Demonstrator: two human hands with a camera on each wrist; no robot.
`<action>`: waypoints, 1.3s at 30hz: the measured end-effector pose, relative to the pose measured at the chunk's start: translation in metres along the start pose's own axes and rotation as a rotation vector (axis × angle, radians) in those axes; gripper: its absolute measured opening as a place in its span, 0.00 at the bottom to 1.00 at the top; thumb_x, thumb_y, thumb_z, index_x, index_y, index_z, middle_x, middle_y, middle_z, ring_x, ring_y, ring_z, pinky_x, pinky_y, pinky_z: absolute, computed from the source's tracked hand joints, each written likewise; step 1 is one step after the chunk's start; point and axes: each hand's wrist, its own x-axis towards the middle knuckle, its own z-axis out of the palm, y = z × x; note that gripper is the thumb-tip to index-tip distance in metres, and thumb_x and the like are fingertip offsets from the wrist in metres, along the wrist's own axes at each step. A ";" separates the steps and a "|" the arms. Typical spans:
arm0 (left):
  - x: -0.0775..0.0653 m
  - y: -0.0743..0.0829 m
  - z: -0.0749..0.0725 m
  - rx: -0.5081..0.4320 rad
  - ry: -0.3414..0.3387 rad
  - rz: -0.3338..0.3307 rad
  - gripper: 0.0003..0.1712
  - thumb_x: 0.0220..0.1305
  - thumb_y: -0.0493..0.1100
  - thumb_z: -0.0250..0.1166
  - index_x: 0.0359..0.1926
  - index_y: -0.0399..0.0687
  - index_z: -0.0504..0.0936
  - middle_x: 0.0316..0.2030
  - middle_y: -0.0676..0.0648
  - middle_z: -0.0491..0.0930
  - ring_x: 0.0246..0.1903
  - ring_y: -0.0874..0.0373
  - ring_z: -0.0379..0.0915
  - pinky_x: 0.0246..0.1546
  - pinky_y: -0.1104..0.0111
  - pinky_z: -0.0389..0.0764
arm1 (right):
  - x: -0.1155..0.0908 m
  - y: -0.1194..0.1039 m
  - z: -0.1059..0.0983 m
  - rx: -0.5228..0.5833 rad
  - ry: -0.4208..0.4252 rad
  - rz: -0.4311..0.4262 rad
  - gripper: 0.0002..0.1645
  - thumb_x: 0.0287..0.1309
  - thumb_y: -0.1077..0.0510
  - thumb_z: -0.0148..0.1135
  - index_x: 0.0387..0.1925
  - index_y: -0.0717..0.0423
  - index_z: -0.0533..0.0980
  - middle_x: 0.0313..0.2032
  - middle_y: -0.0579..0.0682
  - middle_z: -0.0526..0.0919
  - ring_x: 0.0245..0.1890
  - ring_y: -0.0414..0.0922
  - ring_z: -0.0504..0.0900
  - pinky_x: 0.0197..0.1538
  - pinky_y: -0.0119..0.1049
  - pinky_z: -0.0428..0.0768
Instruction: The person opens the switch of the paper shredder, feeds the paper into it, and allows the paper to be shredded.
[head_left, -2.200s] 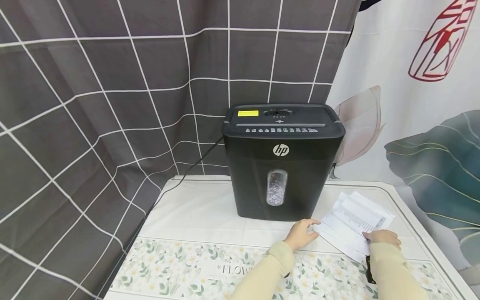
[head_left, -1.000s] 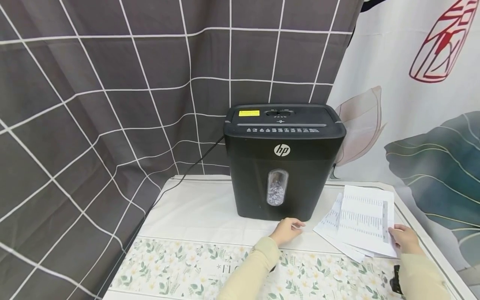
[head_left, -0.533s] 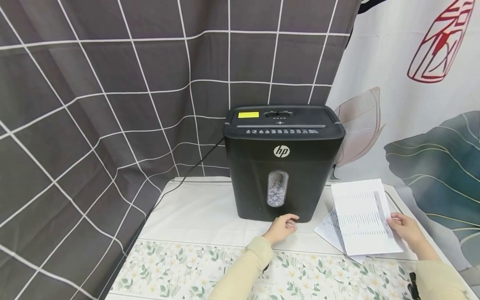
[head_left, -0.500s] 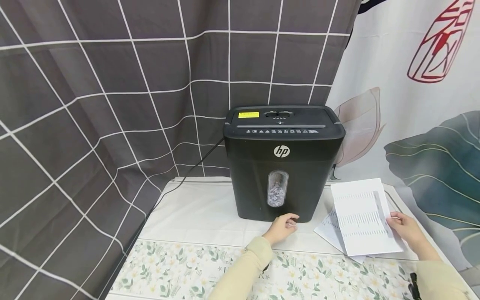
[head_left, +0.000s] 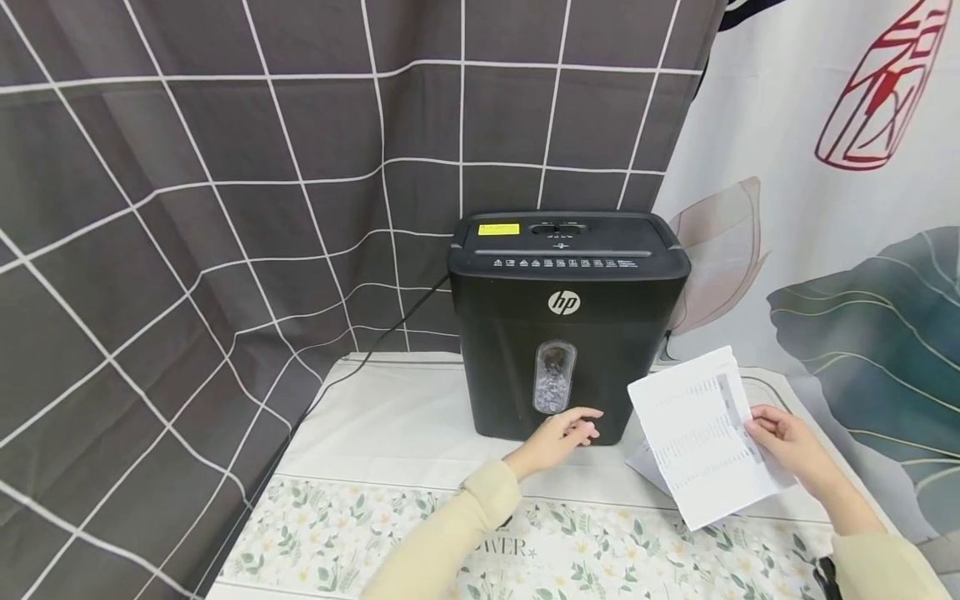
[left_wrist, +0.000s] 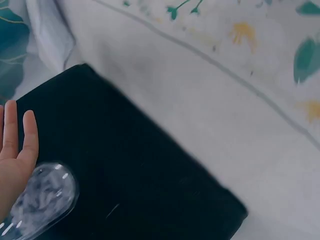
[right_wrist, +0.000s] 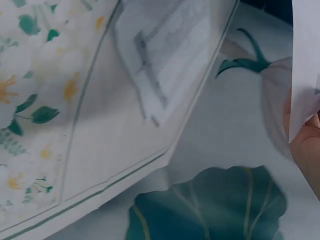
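My right hand (head_left: 783,442) pinches the right edge of a printed paper sheet (head_left: 690,433), which is tilted and raised off the table. In the right wrist view this sheet (left_wrist: 50,30) is not the focus; more printed paper (right_wrist: 175,50) lies on the table below, mostly hidden from the head view. My left hand (head_left: 558,437) is in front of the black HP paper shredder (head_left: 495,358), with fingers relaxed and holding nothing. Paper scraps (left_wrist: 47,195) show through the shredder's window.
A table (head_left: 390,417) with a floral-printed cloth bears the shredder. From the shredder's left side a black power cord (head_left: 382,333) runs down past the table's left edge. A dark grid curtain (head_left: 300,167) hangs behind, and a white patterned cloth (head_left: 787,208) hangs to the right.
My right hand has slid the top sheet off the pile, lifted it and tilted it leftward. The left hand has left the papers and moved left, in front of the shredder.
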 end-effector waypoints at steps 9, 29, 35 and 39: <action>-0.003 0.022 -0.028 -0.152 0.007 -0.005 0.40 0.71 0.64 0.25 0.65 0.43 0.65 0.52 0.35 0.78 0.49 0.45 0.78 0.47 0.66 0.81 | 0.011 -0.039 0.024 -0.109 -0.120 -0.099 0.06 0.64 0.70 0.50 0.39 0.75 0.69 0.27 0.28 0.80 0.22 0.32 0.78 0.22 0.29 0.76; -0.011 0.052 -0.040 -0.285 0.075 -0.312 0.17 0.60 0.35 0.63 0.49 0.30 0.78 0.39 0.31 0.83 0.32 0.47 0.84 0.29 0.71 0.83 | 0.019 -0.094 0.070 -0.218 -0.193 -0.255 0.02 0.58 0.71 0.57 0.31 0.69 0.76 0.25 0.52 0.81 0.21 0.28 0.73 0.24 0.23 0.73; -0.021 0.054 -0.040 -0.234 0.128 -0.352 0.15 0.61 0.38 0.63 0.46 0.32 0.81 0.37 0.34 0.84 0.33 0.45 0.84 0.30 0.68 0.84 | 0.021 -0.105 0.079 -0.208 -0.206 -0.270 0.02 0.58 0.71 0.58 0.33 0.67 0.76 0.25 0.51 0.81 0.22 0.28 0.73 0.25 0.23 0.73; -0.026 0.054 -0.041 -0.232 0.179 -0.330 0.15 0.60 0.36 0.62 0.46 0.30 0.80 0.37 0.32 0.83 0.34 0.42 0.83 0.31 0.66 0.85 | 0.024 -0.106 0.082 -0.209 -0.170 -0.284 0.01 0.56 0.70 0.60 0.32 0.66 0.75 0.24 0.47 0.79 0.22 0.29 0.72 0.25 0.23 0.72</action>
